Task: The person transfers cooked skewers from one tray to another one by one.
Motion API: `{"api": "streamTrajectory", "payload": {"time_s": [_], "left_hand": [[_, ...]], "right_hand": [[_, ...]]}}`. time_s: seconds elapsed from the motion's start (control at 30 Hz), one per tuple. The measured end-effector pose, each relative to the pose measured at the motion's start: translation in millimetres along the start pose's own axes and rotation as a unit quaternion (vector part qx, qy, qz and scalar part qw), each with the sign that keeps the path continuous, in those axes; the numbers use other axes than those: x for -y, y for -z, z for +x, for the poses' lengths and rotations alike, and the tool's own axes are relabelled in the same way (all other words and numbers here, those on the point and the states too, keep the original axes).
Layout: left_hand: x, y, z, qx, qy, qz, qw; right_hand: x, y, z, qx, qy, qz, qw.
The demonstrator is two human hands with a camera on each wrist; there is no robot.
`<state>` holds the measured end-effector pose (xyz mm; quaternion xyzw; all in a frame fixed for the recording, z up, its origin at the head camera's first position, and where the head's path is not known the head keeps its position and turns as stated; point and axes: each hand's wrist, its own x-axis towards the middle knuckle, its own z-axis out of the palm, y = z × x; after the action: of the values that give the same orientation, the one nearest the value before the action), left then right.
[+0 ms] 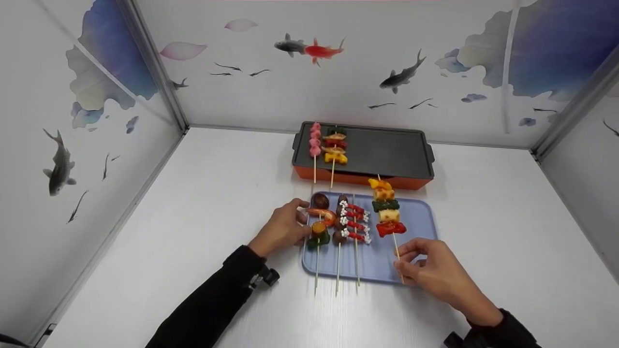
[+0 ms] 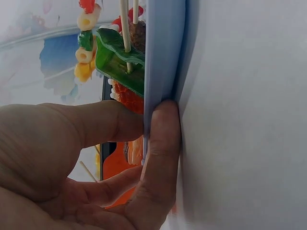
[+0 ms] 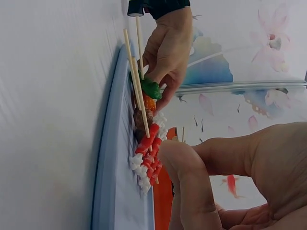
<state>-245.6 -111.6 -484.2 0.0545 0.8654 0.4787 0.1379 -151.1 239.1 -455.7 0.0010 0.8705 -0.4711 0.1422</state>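
Note:
My left hand (image 1: 285,224) pinches the left rim of the blue tray (image 1: 418,220); the left wrist view has the thumb (image 2: 112,123) inside and a finger (image 2: 164,143) beneath. With my right hand (image 1: 433,266) I hold a vegetable skewer (image 1: 388,216) by its stick, raised over the tray's right side. It carries red, green and yellow pieces with pale ones between; the right wrist view does not show it. Lying on the tray are a shrimp skewer (image 1: 319,228) with a green piece, a brown meatball skewer (image 1: 340,237) and a red-and-white skewer (image 1: 355,224).
Behind the tray stands an orange grill (image 1: 387,145) with a black top plate. On its left side lie a pink ball skewer (image 1: 315,140) and a mixed skewer (image 1: 335,145). White panels with painted fish enclose the white table (image 1: 217,179) at the back and sides.

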Motion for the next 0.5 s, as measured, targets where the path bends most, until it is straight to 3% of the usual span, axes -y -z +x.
{"api": "streamTrajectory", "payload": {"time_s": [0.5], "left_hand": [[0.5,0.0,-2.1,0.004,0.002,-0.002,1.0]], "right_hand": [[-12.7,-7.3,1.7,0.04,-0.011,0.042,0.9982]]}}
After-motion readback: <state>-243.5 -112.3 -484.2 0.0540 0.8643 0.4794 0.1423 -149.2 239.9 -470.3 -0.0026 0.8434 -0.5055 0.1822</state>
